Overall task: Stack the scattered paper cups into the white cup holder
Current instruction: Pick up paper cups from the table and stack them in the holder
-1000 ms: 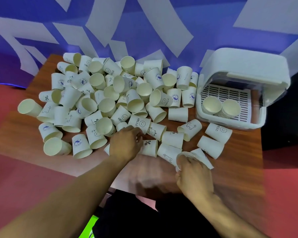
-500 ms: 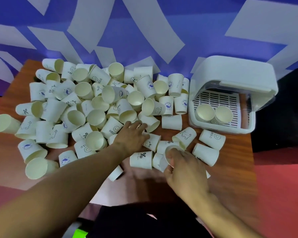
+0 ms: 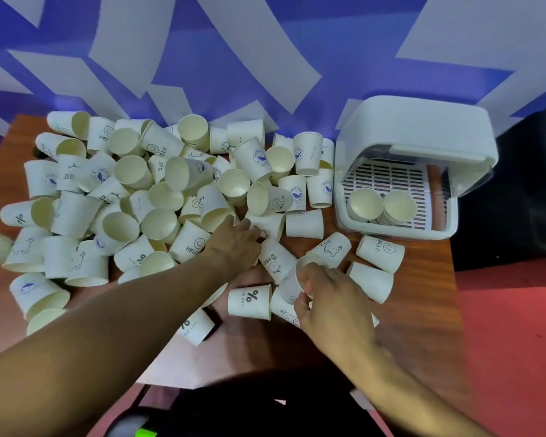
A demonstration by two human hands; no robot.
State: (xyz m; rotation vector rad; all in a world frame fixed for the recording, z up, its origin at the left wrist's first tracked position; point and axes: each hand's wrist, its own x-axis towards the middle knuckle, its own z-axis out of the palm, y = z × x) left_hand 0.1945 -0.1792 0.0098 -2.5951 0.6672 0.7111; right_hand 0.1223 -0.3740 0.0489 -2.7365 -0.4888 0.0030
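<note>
1. Paper cups [image 3: 133,197] lie heaped, mostly left of the left fingers.
2. Left hand [image 3: 234,244]: fingers reach onto a toppled cup [image 3: 270,223] (grip unclear).
3. Right hand [image 3: 334,301]: thumb and fingers pinch a tilted cup [image 3: 289,287].
4. White cup holder [image 3: 423,127], beyond the right fingers, contains two cups.

Dozens of cups [image 3: 304,223], one holder [image 3: 416,121], two hands [image 3: 234,244] [image 3: 334,298].

One head-worn wide-angle view for us, we look forward and down across the table [image 3: 423,294], close over left hand [image 3: 234,244] and right hand [image 3: 334,304], cups [image 3: 133,171] ahead, holder [image 3: 423,127] far right, wall [image 3: 265,42] along the top.
</note>
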